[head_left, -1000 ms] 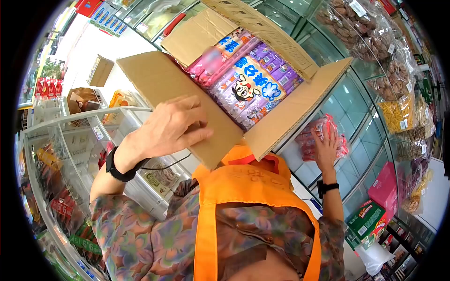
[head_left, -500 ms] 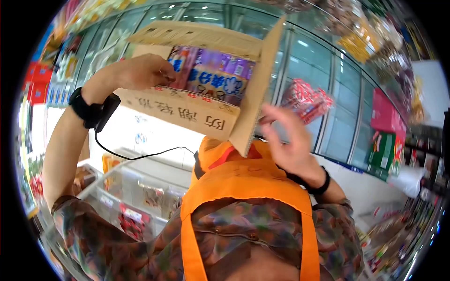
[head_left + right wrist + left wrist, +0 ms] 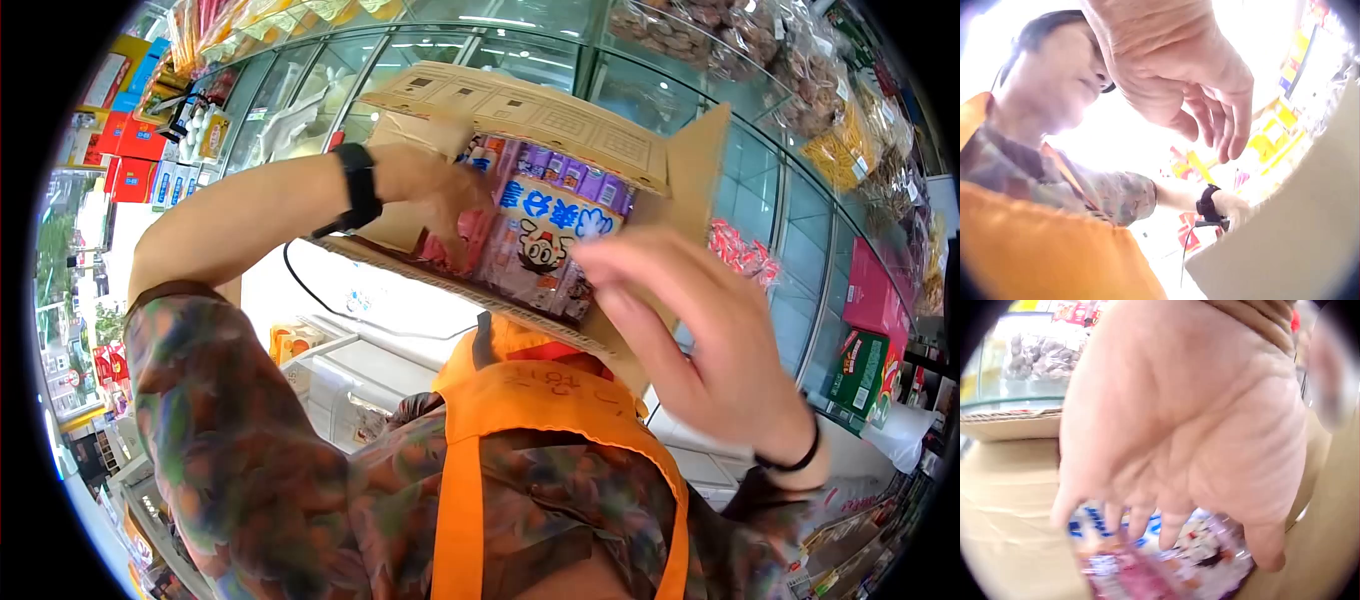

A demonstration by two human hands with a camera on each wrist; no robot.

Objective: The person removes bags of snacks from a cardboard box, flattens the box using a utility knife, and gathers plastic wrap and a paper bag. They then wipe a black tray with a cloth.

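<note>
An open cardboard box (image 3: 695,170) holds packed snack bags, among them a purple bag with a cartoon face (image 3: 545,250) and, left of it, a pink bag (image 3: 435,248). My left hand (image 3: 425,185) reaches down into the box over the pink bag, its motion blurred. In the left wrist view, the fingers spread downward over the printed plastic bag (image 3: 1141,575), the thumb apart from the rest. My right hand (image 3: 700,330) hovers at the box's near right side with nothing in it. Its fingers (image 3: 1225,122) bend loosely in the right wrist view.
A red-and-white bag (image 3: 745,252) lies on the glass-topped counter (image 3: 800,290) right of the box. Hanging bags of dried goods (image 3: 840,140) line the far right. A black cable (image 3: 320,300) trails from the left wrist. Red boxes (image 3: 135,155) stand at the far left.
My left hand has gone from the near flap into the box. My right hand has left the red-and-white bag on the counter and come over to the box's near right side.
</note>
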